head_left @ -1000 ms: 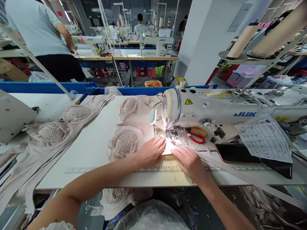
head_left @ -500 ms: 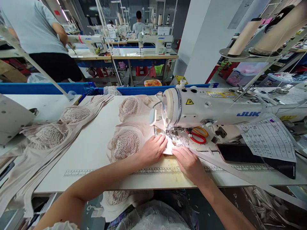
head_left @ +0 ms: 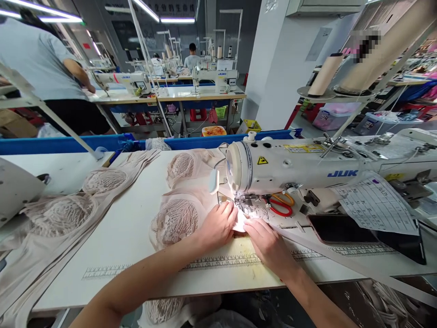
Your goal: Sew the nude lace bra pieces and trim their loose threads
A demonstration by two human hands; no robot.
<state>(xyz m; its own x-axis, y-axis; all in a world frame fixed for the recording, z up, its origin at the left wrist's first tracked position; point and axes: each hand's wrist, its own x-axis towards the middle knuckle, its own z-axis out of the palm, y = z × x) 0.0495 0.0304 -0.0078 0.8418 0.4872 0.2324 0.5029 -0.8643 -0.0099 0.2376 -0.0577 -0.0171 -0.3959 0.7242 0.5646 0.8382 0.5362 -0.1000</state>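
Under the needle area of the sewing machine [head_left: 283,166], a small pale piece of fabric [head_left: 240,223] lies brightly lit. My left hand [head_left: 218,223] rests on its left side, fingers lying flat and the tips close to the presser foot. My right hand [head_left: 266,237] pinches the fabric's right edge, where a long pale elastic-like strip [head_left: 317,248] leads off to the lower right. Whether both layers are between those fingers is hidden. Beside my left forearm lie beige lace bra cups [head_left: 177,221], joined to the cloth that reaches toward the needle.
Red-handled scissors [head_left: 280,207] lie behind my right hand. A phone [head_left: 341,228] and a handwritten sheet [head_left: 378,205] sit at the right. More lace bras [head_left: 64,209] drape over the left side. Thread cones [head_left: 326,75] stand above the machine. A co-worker [head_left: 41,59] stands beyond the blue rail.
The camera view has tilted up, so the bench sits lower in the picture. Both hands keep about the same place at the needle, with the fabric shifted only slightly.
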